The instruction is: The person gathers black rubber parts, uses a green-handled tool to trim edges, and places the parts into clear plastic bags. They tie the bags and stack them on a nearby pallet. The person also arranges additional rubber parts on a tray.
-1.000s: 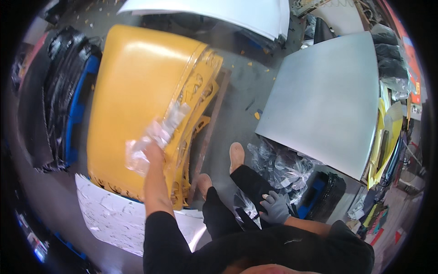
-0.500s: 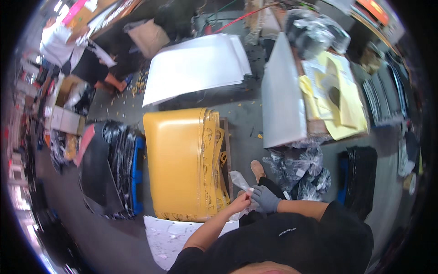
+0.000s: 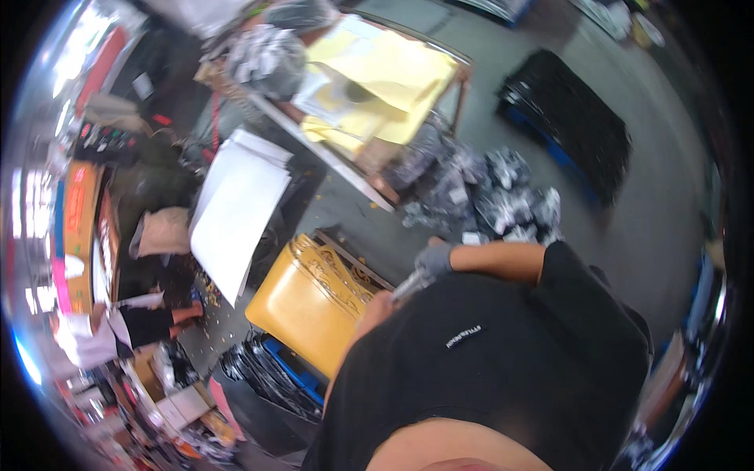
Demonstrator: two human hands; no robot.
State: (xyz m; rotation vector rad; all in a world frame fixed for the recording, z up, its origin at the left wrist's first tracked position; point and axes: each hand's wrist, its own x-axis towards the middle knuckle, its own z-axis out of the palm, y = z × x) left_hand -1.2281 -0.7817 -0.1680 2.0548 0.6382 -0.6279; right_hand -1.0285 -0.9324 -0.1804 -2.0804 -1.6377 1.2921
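In front of my black shirt, a crumpled piece of clear plastic, perhaps a bag [image 3: 408, 287], stretches between my two hands. My bare left hand [image 3: 380, 304] is closed at its lower end, partly hidden by the shirt. My right hand [image 3: 434, 257], in a grey glove, grips the upper end. Just beyond my left hand lies a stack of yellow sheets [image 3: 284, 297] with cut-out patterns along one edge. Several grey-black plastic-wrapped bundles [image 3: 503, 188] sit on the floor past my right hand.
A table frame [image 3: 345, 171] bears yellow sheets and wrapped bundles. White sheets [image 3: 239, 208] lie left of it. At the right stands a black stack [image 3: 573, 118] on a blue pallet; another dark stack [image 3: 263, 400] is lower left. A person [image 3: 118, 330] works at far left.
My view has swung to the right, so the table and yellow stack appear further left and tilted. Both hands keep hold of the clear plastic, now drawn out between them.
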